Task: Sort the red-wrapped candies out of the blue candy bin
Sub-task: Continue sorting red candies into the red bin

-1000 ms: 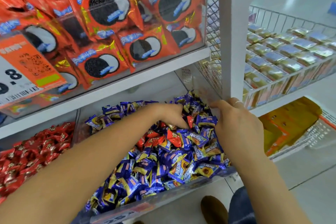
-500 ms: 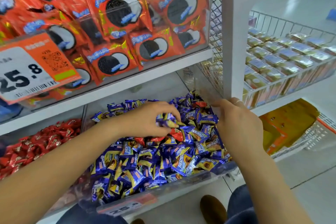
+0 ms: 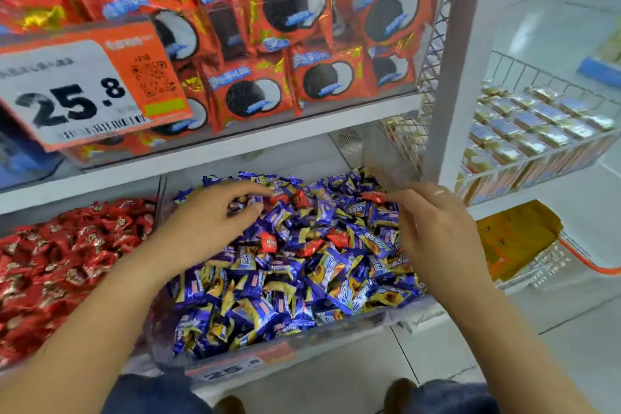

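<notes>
I see the clear blue candy bin (image 3: 235, 363) heaped with blue wrappers, red-wrapped candies (image 3: 268, 242) scattered mid-pile. My left hand (image 3: 208, 218), which pinched blue candies half a second ago, now hovers with loosely curled fingers holding nothing. My right hand (image 3: 437, 228) has left the post and pinches a red candy (image 3: 373, 197) at the back.

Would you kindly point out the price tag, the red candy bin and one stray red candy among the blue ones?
price tag (image 3: 72, 94): head view, white number panel.
red candy bin (image 3: 60, 265): head view, middle of its heap.
stray red candy (image 3: 268, 242): head view, wrapper's centre.
</notes>
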The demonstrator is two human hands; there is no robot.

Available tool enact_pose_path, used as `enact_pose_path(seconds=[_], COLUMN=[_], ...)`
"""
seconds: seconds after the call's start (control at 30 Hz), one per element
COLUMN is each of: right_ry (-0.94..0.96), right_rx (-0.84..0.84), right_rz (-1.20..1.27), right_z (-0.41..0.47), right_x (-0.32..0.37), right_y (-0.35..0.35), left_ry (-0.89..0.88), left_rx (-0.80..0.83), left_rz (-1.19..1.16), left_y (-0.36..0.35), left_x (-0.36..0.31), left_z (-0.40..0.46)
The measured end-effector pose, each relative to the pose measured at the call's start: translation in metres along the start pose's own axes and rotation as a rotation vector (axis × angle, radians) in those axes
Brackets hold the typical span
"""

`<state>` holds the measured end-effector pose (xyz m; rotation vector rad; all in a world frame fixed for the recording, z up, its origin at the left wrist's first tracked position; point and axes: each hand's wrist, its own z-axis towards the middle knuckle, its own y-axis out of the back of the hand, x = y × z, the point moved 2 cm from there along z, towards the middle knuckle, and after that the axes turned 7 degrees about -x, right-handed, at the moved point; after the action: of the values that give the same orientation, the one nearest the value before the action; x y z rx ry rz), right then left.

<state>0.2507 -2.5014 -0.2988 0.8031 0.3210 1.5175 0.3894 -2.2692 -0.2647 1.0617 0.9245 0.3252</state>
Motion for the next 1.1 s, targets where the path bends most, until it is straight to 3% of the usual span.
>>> enact_pose_path(seconds=[0.13,0.27,0.37,0.57,0.63,0.8,0.9,1.0,1.1], right_ry=[0.046,-0.042,-0.056,-0.052,-0.064,-0.113,-0.155,-0.15,-0.12], right_rx=[0.277,0.578,0.715,0.669,0.648,0.536,0.49,0.529,0.637], right_rz=[-0.094,-0.251,-0.337,-0.431,-0.417,-0.304,-0.287,-0.314,-0.31], right_z=[0.032,0.047,0.041,0.04,0.038,0.046,0.055,0.057,0.051], right_x=[0.014,0.004,0.001,0.0,0.0,-0.002,-0.003,-0.003,-0.002], right_y=[-0.022,-0.047,-0.059,-0.067,-0.069,-0.066,-0.061,-0.063,-0.073], left_ry=[0.051,0.054,0.048,0.059,0.065,0.099,0.16,0.192,0.208], left_rx=[0.03,0.047,0.055,0.392,0.424,0.317,0.136,-0.09,-0.09], left_rz=[0.064,0.101,0.223,0.328,0.341,0.256,0.108,0.02,-0.033], left_y=[-0.003,-0.011,-0.015,-0.039,-0.045,-0.041,-0.028,-0.016,-0.013], left_x=[0.002,-0.008,-0.008,-0.004,-0.002,-0.001,-0.001,0.003,0.003], left_z=[0.007,0.016,0.036,0.066,0.065,0.053,0.038,0.023,0.015])
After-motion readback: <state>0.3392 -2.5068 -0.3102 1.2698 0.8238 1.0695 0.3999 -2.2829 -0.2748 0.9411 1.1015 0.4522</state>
